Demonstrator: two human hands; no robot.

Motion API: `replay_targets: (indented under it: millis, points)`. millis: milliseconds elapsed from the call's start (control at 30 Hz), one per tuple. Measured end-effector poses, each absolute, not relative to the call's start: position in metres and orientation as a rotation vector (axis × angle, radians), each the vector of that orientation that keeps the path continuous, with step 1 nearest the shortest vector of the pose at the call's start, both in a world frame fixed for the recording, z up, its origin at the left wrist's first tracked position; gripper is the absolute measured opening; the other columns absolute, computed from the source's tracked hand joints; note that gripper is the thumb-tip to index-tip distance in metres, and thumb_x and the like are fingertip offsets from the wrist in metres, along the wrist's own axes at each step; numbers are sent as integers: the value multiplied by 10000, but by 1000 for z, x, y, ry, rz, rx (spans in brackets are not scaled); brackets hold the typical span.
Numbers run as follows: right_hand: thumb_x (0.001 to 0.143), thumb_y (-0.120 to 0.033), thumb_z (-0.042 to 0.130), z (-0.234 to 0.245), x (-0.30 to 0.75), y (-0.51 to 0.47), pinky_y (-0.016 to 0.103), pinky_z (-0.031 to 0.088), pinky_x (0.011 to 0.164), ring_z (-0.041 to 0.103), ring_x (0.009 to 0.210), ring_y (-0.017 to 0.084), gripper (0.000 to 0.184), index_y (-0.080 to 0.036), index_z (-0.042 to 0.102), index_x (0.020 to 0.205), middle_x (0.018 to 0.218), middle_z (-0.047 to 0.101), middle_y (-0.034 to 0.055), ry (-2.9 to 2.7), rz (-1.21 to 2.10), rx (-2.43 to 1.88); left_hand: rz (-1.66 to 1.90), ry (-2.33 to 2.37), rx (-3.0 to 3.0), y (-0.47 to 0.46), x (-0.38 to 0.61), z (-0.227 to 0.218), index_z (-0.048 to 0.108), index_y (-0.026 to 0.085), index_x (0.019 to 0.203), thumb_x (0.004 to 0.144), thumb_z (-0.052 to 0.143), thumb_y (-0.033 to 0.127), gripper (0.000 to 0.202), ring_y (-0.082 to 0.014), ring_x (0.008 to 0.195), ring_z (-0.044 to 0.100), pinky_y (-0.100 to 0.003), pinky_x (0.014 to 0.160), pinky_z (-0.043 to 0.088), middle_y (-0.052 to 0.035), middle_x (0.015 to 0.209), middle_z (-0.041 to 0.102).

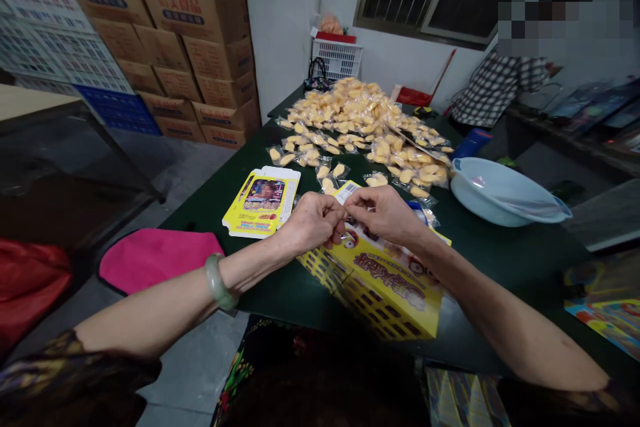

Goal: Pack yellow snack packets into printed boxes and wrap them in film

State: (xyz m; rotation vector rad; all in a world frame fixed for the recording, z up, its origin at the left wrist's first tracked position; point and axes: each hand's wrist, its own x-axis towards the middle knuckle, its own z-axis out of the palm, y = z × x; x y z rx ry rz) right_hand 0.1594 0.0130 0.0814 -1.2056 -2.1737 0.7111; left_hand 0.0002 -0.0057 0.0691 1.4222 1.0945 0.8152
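My left hand [316, 219] and my right hand [383, 212] meet fingertip to fingertip above the table. Both are closed in a pinch; whatever lies between the fingers is too small to make out. Under them sits a yellow printed box [385, 267] with a pattern of dark squares on its near side. Left of my hands a flat yellow-and-white carton [263, 203] lies on the green table [200, 207]. Just beyond my hands are several yellow pieces in clear wrappers [327, 177], part of a large heap [357, 103] of the same.
A light blue basin [505, 197] stands at the right, beside a dark blue object [473, 142]. Left are a pink stool seat [160, 257] and stacked cardboard boxes [175, 7]. A white basket [337, 57] is at the back. A person in a checked shirt [500, 87] stands back right.
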Motion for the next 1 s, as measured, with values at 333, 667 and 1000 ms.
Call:
replay_targets:
  millis: [333, 667, 1000]
  points:
    - [810, -154, 421, 77, 153, 7, 249, 264, 530, 397, 564, 105, 157, -189, 439, 658, 612, 482, -17, -2245, 548, -1362, 839, 1074, 1385, -8, 1, 71, 542, 129, 596, 879, 445, 92, 302, -47, 360, 486, -134, 387, 397, 23, 452, 550]
    - [820, -155, 417, 76, 155, 16, 267, 274, 558, 388, 580, 130, 206, -215, 371, 629, 611, 467, -6, -2033, 364, -1568, 890, 1036, 1327, -11, 0, 73, 563, 116, 628, 857, 481, 57, 250, -47, 378, 502, -140, 399, 417, 24, 481, 568]
    - [757, -139, 420, 96, 285, 8, 365, 356, 634, 470, 629, 199, 150, -248, 397, 658, 638, 482, 32, -1292, -285, -1651, 954, 1105, 1136, -10, 3, 83, 520, 117, 639, 867, 465, 20, 254, -77, 379, 539, -159, 386, 440, 4, 492, 582]
